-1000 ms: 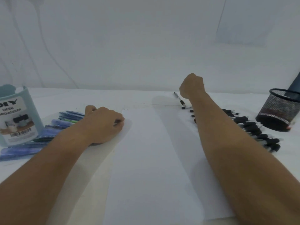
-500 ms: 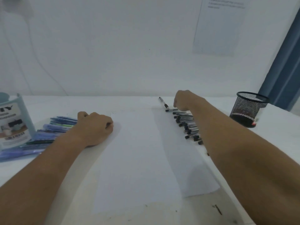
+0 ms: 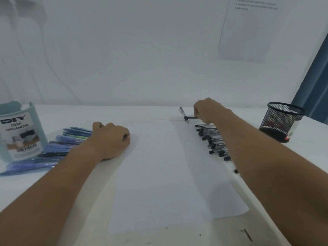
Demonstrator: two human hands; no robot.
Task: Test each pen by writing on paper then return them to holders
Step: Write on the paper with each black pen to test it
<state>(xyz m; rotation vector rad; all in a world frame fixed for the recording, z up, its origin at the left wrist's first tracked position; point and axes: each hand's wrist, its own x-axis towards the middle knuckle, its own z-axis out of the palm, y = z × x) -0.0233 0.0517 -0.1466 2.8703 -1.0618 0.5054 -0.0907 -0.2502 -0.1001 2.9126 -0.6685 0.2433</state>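
Note:
A white sheet of paper (image 3: 159, 171) lies in the middle of the table. My left hand (image 3: 110, 139) rests as a fist on the paper's upper left corner, holding nothing that I can see. My right hand (image 3: 207, 110) is at the far end of a row of black pens (image 3: 213, 141), its fingers pinched on one black pen (image 3: 190, 118). Another black pen (image 3: 182, 111) lies just beyond it. Blue pens (image 3: 58, 150) are piled left of my left hand. A pale blue desk organizer (image 3: 19, 130) stands far left, a black mesh holder (image 3: 282, 121) far right.
A white wall rises behind the table with a printed sheet (image 3: 248, 29) taped to it. A blue curtain (image 3: 312, 82) hangs at the right edge. Dark marks (image 3: 247, 234) show on the table's near edge.
The view has tilted and shifted right. My right hand has dropped from above the table down onto the pens and closed on one. My left hand has stayed on the paper.

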